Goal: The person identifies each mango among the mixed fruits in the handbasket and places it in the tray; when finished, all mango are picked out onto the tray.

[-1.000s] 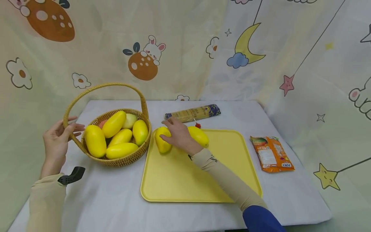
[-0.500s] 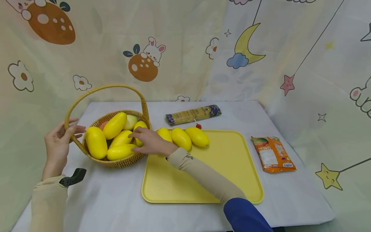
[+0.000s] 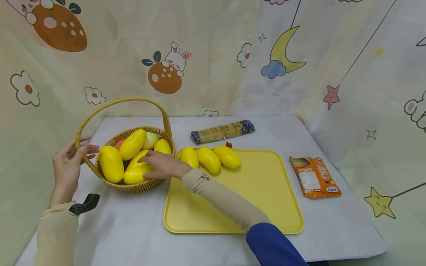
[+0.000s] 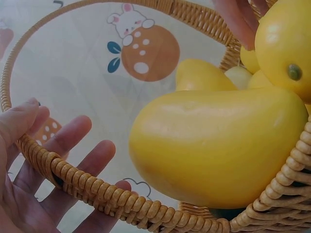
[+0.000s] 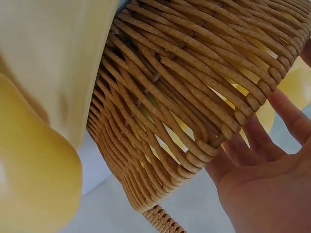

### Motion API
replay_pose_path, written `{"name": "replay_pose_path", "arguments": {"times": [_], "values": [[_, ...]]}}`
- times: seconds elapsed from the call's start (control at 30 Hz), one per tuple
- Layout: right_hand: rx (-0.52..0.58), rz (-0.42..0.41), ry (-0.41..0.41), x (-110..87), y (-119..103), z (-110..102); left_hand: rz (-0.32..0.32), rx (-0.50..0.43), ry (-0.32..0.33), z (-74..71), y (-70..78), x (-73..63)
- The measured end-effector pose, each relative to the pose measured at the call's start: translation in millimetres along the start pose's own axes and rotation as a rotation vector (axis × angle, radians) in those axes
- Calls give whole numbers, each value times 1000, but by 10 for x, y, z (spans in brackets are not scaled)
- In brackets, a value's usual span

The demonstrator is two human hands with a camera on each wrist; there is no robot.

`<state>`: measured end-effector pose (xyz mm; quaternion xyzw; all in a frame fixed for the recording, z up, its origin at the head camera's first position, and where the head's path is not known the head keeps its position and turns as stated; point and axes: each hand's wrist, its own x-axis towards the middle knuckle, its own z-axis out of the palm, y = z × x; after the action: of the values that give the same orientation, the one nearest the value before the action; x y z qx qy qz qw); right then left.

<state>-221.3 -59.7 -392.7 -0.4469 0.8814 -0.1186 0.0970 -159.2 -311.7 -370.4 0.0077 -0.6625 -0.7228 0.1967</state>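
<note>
At centre-left, your left hand grips the basket; your widespread right hand, apparently mid-pick, should next close round a mango.

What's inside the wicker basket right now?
At least five yellow fruits, a pale green fruit, and something reddish, mostly covered. The right hand partly covers some yellow fruits; whatever lies beneath the pile can't be seen.

Fruit in the basket, left of the tray; packet behind, bag right.
</note>
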Motion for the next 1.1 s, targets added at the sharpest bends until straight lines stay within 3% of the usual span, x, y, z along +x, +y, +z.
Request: {"name": "replay_pose_path", "arguments": {"times": [0.27,0.63,1.1], "values": [[64,-10,-54,44,11,-8,0,-11,2,-12,1,-2],[68,-35,-125,127,14,31,-12,25,7,-1,-6,-4],[92,-87,-104,109,36,52,-6,22,13,16,8,-22]]}}
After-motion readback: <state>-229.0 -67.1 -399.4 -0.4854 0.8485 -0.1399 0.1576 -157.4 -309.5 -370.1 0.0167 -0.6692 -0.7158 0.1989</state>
